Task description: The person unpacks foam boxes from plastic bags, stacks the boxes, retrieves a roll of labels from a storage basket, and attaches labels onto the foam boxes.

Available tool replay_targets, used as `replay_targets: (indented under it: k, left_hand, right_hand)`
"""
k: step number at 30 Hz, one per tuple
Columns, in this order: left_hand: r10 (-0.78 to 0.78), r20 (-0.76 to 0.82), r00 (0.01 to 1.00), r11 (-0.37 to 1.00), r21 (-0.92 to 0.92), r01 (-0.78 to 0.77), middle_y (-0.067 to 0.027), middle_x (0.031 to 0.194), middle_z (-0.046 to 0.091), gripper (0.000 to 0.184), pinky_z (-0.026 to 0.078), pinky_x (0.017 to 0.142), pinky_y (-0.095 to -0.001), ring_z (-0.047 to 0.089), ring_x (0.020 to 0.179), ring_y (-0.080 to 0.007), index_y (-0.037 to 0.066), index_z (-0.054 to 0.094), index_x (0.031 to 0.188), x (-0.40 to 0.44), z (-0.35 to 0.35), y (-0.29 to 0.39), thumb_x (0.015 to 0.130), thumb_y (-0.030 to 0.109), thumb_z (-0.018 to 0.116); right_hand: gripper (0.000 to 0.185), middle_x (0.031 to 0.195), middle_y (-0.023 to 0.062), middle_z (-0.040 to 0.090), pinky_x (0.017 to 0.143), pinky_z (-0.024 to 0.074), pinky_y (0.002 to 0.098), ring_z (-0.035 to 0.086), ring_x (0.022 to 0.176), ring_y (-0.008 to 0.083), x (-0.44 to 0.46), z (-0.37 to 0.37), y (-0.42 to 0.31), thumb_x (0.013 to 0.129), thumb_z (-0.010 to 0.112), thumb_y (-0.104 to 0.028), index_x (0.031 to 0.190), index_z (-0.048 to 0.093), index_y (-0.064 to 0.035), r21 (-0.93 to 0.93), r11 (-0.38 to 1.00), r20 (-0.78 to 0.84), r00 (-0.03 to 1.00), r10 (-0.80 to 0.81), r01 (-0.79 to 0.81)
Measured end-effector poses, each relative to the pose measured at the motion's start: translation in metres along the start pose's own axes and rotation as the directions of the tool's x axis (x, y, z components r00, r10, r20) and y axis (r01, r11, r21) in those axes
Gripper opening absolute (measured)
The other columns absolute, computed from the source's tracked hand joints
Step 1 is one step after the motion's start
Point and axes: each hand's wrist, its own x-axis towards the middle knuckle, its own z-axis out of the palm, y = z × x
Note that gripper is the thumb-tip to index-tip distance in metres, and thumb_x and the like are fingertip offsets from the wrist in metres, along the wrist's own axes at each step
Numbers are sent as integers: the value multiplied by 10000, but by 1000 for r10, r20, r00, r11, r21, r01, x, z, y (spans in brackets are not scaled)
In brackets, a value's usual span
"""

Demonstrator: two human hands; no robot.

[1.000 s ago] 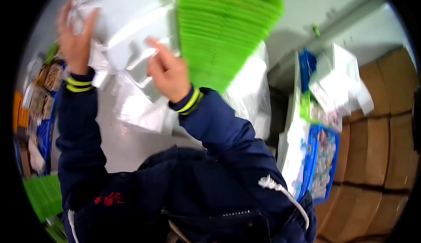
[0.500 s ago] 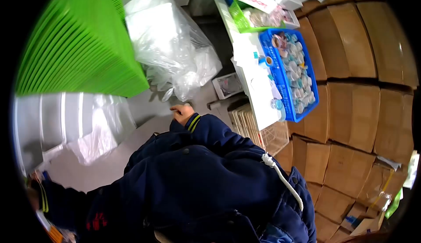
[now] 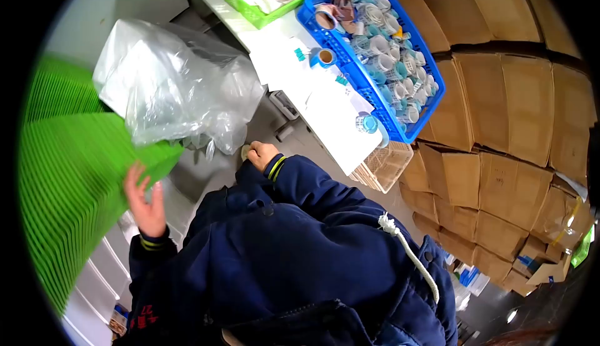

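Note:
My left hand is open with its fingers spread, in front of the tall stack of green plastic trays or crates on the left. Its fingertips overlap the stack's edge in the view; whether they touch it I cannot tell. My right hand hangs close to my body with its fingers curled, and I see nothing in it. A small pale rounded thing beside its fingers is too unclear to name. Ahead of that hand sits a big clear plastic bag, bulky and wrinkled, next to the green stack.
On the white table stand a blue basket of small rolls and cups, a tape roll, papers and a green basket. A beige crate is below. Stacked cardboard boxes line the right side.
My view has turned, and the table and blue basket now appear nearer. My left hand has come up from the lower left edge to the green stack. My right hand stays close to my body.

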Motion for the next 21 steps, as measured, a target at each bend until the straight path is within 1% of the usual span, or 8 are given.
replay_targets:
  k: [2,7,9,11,14,17,19,21]
  left_hand:
    - [-226,232,946,956,-135,262,-110,1278,391,488,392,884,-349,432,1117,-214,16,360,1267,9,31,-2,823,73,555]
    - [-105,502,859,962,-168,216,-105,1185,473,459,421,833,-303,488,1019,-186,36,384,1254,39,92,-19,827,59,551]
    - [-129,635,762,904,-240,353,-110,1116,512,437,436,799,-280,515,959,-162,40,397,1239,55,114,-26,828,33,544]
    - [-79,631,771,894,-297,335,-96,1033,544,409,443,768,-254,535,900,-131,36,412,1220,67,135,-24,831,6,535]
    - [-30,741,671,860,-323,395,-59,918,567,369,439,742,-227,538,832,-94,23,437,1191,73,159,-13,835,-13,527]
    - [-40,835,550,845,-266,465,-56,891,572,337,441,727,-222,536,809,-82,17,461,1163,67,184,-21,835,-7,532]
    - [-89,849,521,835,-222,504,-39,860,576,295,441,704,-213,530,775,-66,10,489,1124,65,200,-18,834,5,542]
    - [-81,881,467,832,-198,519,-23,828,579,264,435,685,-203,522,744,-56,4,503,1094,64,223,-17,835,18,548]
  right_hand:
    - [273,786,236,605,728,462,437,575,789,405,1,-14,4,787,452,-249,853,590,-23,17,996,-68,994,87,-87]
    - [265,762,237,595,702,452,452,563,780,417,-11,-36,8,807,447,-250,819,563,-13,80,975,-208,953,222,-210]
    - [296,716,244,563,657,439,448,546,741,424,-15,-40,16,844,450,-280,773,541,-7,95,982,-346,920,186,-163]
    - [418,627,229,501,555,401,426,513,614,408,-20,-47,16,875,475,-361,662,503,-3,202,965,-409,881,238,-166]
    - [383,560,196,470,493,381,381,488,515,352,-29,-62,15,872,516,-307,638,487,-5,286,951,-487,836,252,-120]
    - [371,552,190,465,492,385,372,485,504,338,-40,-91,12,879,514,-282,628,488,-9,265,962,-494,846,200,-73]
    - [333,533,164,475,501,401,362,500,497,317,-42,-114,21,877,523,-250,633,514,-24,351,928,-407,872,273,-126]
    - [290,526,146,497,488,402,352,507,478,289,-37,-153,44,876,525,-221,662,546,-27,254,966,-486,856,175,-53]
